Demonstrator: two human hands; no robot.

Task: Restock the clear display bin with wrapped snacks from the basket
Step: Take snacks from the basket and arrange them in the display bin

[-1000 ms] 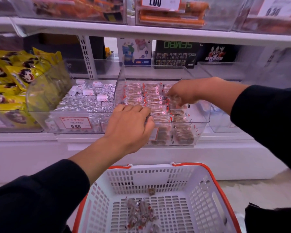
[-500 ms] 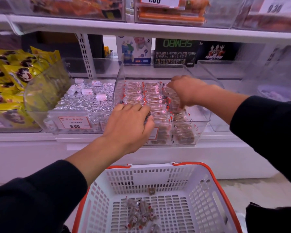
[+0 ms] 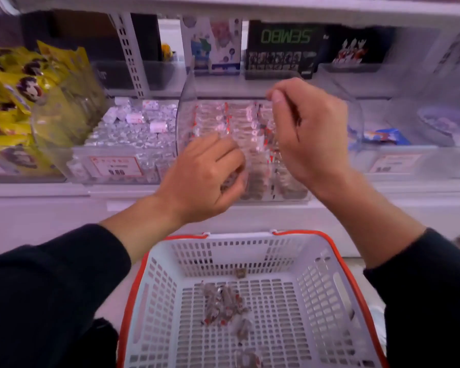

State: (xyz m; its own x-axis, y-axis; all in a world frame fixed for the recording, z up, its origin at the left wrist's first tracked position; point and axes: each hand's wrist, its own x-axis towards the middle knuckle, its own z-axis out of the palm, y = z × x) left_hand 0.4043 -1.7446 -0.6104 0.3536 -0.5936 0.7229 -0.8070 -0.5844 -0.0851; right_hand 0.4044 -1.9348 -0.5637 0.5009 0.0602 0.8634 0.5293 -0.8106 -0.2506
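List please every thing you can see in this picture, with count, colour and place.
clear bin: one, transparent, middle of shelf
snacks: many, clear wrap with red ends, in rows in the clear bin
basket: one, white with red rim, below the shelf
loose snacks: several, on basket floor
silver candy bin: one, left of the clear bin
yellow packs: several, far left
boxes: a few, dark and white, behind the bins
left hand: curled round some snacks
right hand: raised over the clear bin, thumb meets fingertips

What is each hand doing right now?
Left hand: fingers curled round wrapped snacks.
Right hand: fingers loosely curled; holding anything cannot be told.
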